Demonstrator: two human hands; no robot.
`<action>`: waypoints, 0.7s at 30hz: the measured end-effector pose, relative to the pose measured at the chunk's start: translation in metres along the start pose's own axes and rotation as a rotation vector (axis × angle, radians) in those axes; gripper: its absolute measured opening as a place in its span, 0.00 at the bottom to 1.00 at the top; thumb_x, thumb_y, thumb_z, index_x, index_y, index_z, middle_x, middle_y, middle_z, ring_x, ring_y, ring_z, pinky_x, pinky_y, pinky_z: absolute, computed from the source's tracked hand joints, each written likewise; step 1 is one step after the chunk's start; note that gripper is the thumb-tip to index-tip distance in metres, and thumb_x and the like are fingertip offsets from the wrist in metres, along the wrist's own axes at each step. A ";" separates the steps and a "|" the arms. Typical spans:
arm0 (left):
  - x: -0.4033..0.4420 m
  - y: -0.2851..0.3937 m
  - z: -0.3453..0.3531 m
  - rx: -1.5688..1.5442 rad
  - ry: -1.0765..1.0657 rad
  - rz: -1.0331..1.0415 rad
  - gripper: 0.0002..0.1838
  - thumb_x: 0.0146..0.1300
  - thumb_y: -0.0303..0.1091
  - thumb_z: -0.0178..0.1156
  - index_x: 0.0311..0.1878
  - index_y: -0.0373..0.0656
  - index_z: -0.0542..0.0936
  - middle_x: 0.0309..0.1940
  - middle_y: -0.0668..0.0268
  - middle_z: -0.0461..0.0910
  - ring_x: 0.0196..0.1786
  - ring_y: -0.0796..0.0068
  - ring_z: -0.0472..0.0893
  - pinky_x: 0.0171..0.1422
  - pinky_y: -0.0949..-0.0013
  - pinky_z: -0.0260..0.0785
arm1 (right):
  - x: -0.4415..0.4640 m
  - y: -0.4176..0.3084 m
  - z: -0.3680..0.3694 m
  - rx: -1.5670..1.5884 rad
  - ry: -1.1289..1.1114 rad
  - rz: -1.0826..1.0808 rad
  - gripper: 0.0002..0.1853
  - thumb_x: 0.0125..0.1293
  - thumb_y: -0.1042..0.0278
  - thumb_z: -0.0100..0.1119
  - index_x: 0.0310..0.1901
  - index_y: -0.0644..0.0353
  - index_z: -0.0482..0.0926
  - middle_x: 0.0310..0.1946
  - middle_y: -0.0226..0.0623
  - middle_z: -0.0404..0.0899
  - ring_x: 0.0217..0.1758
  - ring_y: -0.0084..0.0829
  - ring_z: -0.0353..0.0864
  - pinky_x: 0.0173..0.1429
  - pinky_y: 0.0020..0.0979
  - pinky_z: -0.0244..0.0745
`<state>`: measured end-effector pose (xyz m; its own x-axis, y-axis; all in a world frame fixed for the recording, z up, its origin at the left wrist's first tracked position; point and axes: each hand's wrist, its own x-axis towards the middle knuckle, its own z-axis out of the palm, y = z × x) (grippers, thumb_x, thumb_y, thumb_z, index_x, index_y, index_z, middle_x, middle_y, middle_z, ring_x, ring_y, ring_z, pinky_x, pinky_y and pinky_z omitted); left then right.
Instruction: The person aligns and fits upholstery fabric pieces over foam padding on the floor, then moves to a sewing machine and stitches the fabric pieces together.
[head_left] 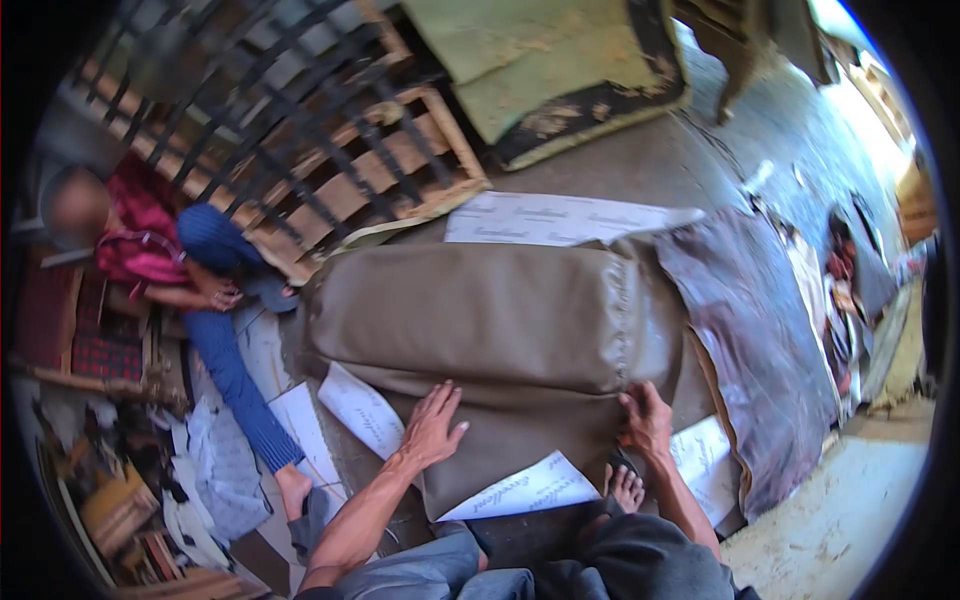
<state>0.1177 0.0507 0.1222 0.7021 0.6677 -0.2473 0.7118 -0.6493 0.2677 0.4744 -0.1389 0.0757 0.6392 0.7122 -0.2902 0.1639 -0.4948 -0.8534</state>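
Head view: left hand (pixel 433 428) spreads on brown cover (pixel 470 312); well apart, right hand (pixel 649 416) curls at edge, grip unclear.

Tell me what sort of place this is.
Probably an upholstery or furniture workshop: a wooden frame with woven black straps, a brown cover spread on the floor, and a worn green panel behind it.

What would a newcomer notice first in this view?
Probably the big brown cushion-shaped piece in the middle, with the left hand and right hand along its near side. Then the wooden, black-strapped frame, upper left, and the dark, wrinkled sheet at the right.
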 end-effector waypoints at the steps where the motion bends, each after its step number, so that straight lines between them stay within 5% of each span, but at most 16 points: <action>1: 0.001 -0.004 -0.003 0.004 0.033 -0.039 0.34 0.70 0.41 0.60 0.75 0.37 0.66 0.75 0.47 0.65 0.76 0.45 0.65 0.79 0.47 0.57 | 0.002 -0.003 -0.005 -0.104 -0.007 -0.084 0.11 0.66 0.70 0.69 0.47 0.62 0.80 0.35 0.46 0.84 0.37 0.44 0.85 0.46 0.40 0.79; 3: 0.003 -0.019 -0.015 -0.289 0.157 -0.114 0.30 0.70 0.39 0.59 0.72 0.36 0.69 0.70 0.46 0.70 0.72 0.42 0.69 0.76 0.49 0.62 | 0.002 -0.011 -0.007 -0.293 0.184 -0.354 0.14 0.65 0.73 0.68 0.51 0.63 0.80 0.43 0.48 0.82 0.46 0.49 0.82 0.53 0.44 0.77; 5: 0.003 -0.050 -0.023 -0.314 0.349 -0.175 0.26 0.71 0.37 0.58 0.68 0.34 0.72 0.65 0.44 0.74 0.68 0.41 0.72 0.73 0.49 0.64 | -0.003 -0.055 -0.012 -0.380 0.280 -0.396 0.17 0.64 0.76 0.66 0.54 0.65 0.78 0.50 0.50 0.78 0.56 0.50 0.78 0.60 0.47 0.73; 7: -0.003 -0.098 -0.012 -0.299 0.696 -0.463 0.23 0.71 0.36 0.57 0.64 0.32 0.75 0.61 0.43 0.76 0.65 0.42 0.74 0.72 0.49 0.66 | -0.001 -0.092 -0.005 -0.419 0.266 -0.523 0.19 0.64 0.76 0.65 0.56 0.64 0.78 0.52 0.50 0.78 0.59 0.51 0.76 0.64 0.47 0.71; 9: -0.008 -0.157 0.013 -0.286 0.735 -0.787 0.25 0.72 0.39 0.57 0.64 0.31 0.75 0.61 0.41 0.76 0.66 0.42 0.74 0.72 0.49 0.65 | 0.004 -0.136 0.013 -0.415 0.103 -0.659 0.19 0.63 0.74 0.66 0.57 0.64 0.78 0.53 0.50 0.78 0.59 0.51 0.76 0.65 0.45 0.72; 12: -0.025 -0.223 0.003 -0.744 0.593 -1.146 0.36 0.71 0.51 0.59 0.72 0.32 0.69 0.69 0.39 0.69 0.74 0.42 0.67 0.79 0.50 0.58 | 0.009 -0.190 0.058 -0.498 -0.200 -0.810 0.20 0.64 0.71 0.66 0.58 0.61 0.79 0.55 0.49 0.79 0.60 0.52 0.77 0.65 0.45 0.74; 13: -0.023 -0.236 -0.002 -0.773 0.624 -1.145 0.36 0.71 0.51 0.59 0.72 0.32 0.69 0.69 0.39 0.69 0.74 0.42 0.67 0.79 0.50 0.58 | 0.015 -0.203 0.075 -0.545 -0.301 -0.855 0.20 0.64 0.70 0.66 0.58 0.61 0.80 0.56 0.48 0.79 0.60 0.51 0.77 0.65 0.45 0.74; 15: -0.024 -0.253 -0.010 -0.694 1.090 -1.127 0.41 0.70 0.54 0.62 0.74 0.31 0.65 0.71 0.38 0.67 0.76 0.43 0.65 0.80 0.50 0.57 | 0.021 -0.232 0.112 -0.593 -0.433 -0.961 0.21 0.65 0.68 0.66 0.59 0.61 0.79 0.56 0.48 0.79 0.61 0.51 0.77 0.65 0.45 0.75; 17: -0.021 -0.272 -0.023 -0.827 1.124 -1.112 0.45 0.68 0.58 0.63 0.77 0.36 0.63 0.74 0.40 0.65 0.77 0.44 0.64 0.80 0.49 0.57 | 0.031 -0.257 0.155 -0.644 -0.577 -1.053 0.21 0.65 0.67 0.66 0.59 0.61 0.79 0.57 0.47 0.79 0.61 0.50 0.77 0.66 0.45 0.75; 21: -0.035 -0.288 -0.044 -1.104 0.893 -0.757 0.39 0.66 0.60 0.65 0.69 0.40 0.75 0.62 0.45 0.80 0.66 0.48 0.78 0.69 0.53 0.69 | 0.054 -0.281 0.251 -0.745 -0.759 -1.220 0.22 0.66 0.65 0.65 0.60 0.60 0.77 0.58 0.45 0.79 0.63 0.49 0.77 0.65 0.46 0.76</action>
<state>-0.1125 0.2297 0.0946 -0.3036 0.9426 -0.1388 0.2358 0.2155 0.9476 0.2742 0.1635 0.1911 -0.6003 0.7988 0.0385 0.7228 0.5626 -0.4014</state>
